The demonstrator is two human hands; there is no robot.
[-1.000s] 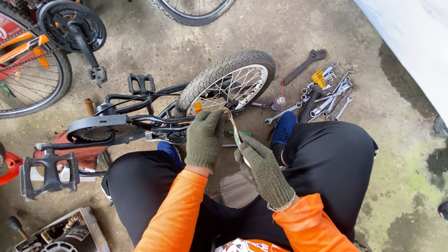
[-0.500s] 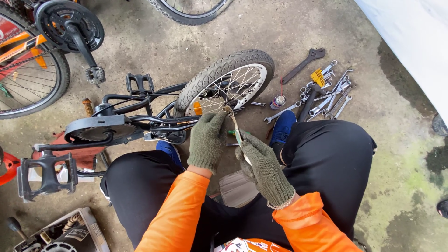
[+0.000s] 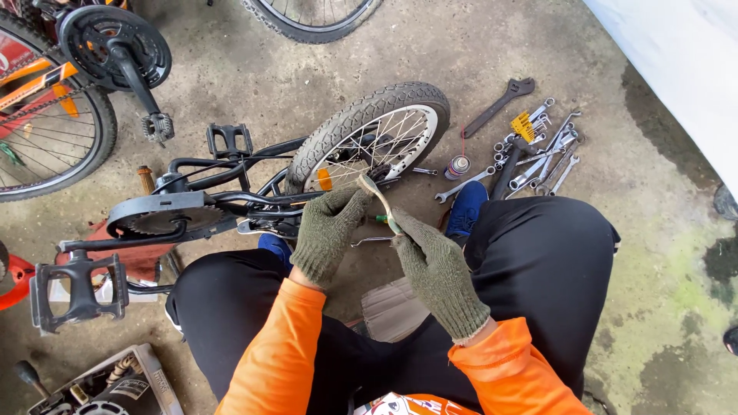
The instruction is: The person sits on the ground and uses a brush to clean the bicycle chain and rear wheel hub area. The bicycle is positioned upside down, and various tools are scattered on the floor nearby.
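Gloved hands [image 3: 384, 238] on pale strip [image 3: 378, 201]

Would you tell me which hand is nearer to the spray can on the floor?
Right. The right hand is below-left of the spray can; the left hand lies farther left, by the wheel.

Both arms reach forward in orange sleeves, elbows bent, forearms angling inward so the two hands meet in front of the body. The left hand [image 3: 329, 232] wears a green knit glove, fingers curled closed. The right hand [image 3: 430, 260], gloved alike, sits just beside it, fingers pinched together.
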